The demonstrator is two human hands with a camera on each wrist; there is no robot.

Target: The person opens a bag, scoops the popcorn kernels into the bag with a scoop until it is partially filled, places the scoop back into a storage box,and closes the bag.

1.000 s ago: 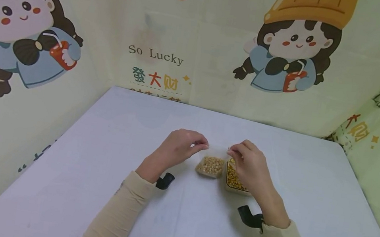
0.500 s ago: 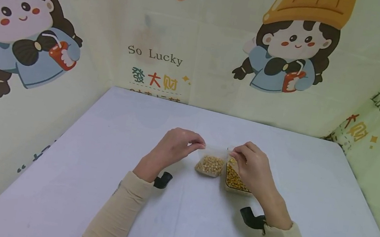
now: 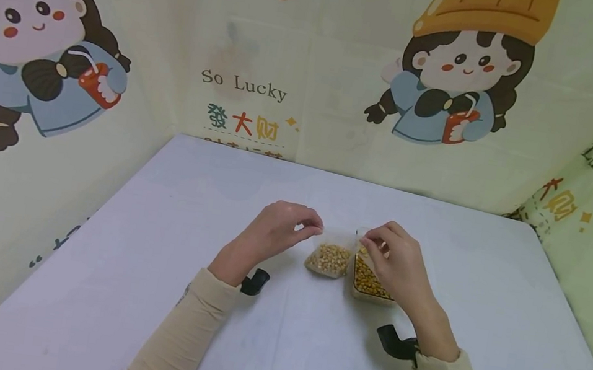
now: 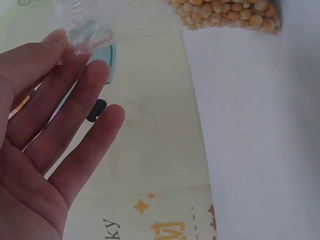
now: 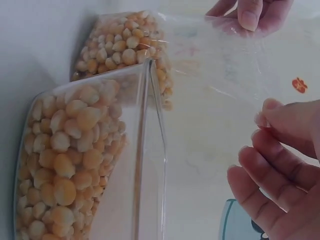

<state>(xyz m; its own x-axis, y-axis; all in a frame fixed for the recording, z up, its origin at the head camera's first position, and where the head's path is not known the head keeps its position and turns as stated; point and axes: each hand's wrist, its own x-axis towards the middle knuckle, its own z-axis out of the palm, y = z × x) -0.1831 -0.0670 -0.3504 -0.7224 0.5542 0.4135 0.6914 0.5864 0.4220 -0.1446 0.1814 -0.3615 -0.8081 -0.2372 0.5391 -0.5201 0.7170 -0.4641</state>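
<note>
A clear plastic bag (image 5: 215, 60) holds pale corn kernels (image 3: 330, 258) in its bottom and stands on the table. My left hand (image 3: 285, 227) pinches its left top corner between thumb and index finger; the other fingers stay loosely extended in the left wrist view. With thumb and index fingertips, my right hand (image 3: 396, 254) pinches the bag's opposite top edge. Right beside the bag stands a clear rectangular container (image 5: 145, 150) of yellow corn kernels (image 5: 60, 185), partly hidden under my right hand in the head view.
The white tabletop (image 3: 252, 354) spreads around the bag and container. Behind it hangs a cream printed cloth (image 3: 337, 90) with cartoon figures. Black curved wrist mounts (image 3: 396, 343) project inward below both wrists.
My hands have drawn slightly apart, the right one shifting a little to the right. The bag and the container stay in place.
</note>
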